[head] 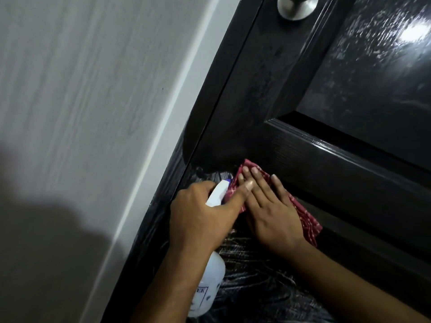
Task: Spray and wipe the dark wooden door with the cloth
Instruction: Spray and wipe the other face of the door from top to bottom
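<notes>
The dark wooden door (279, 96) fills the right of the view, glossy, with wet streaks on its lower part. My right hand (268, 208) lies flat with straight fingers on a red patterned cloth (307, 220), pressing it against the door near the left edge. My left hand (200, 217) grips the neck of a white spray bottle (207, 287); its white nozzle (218, 192) points up at the door beside the cloth. The bottle's body hangs below my left wrist, partly hidden by my forearm.
A silver round door knob (297, 7) sits at the top. The dark door frame (158, 224) runs diagonally left of my hands, with a white wall (81, 101) beyond it. A raised panel moulding (349, 157) crosses the door just above the cloth.
</notes>
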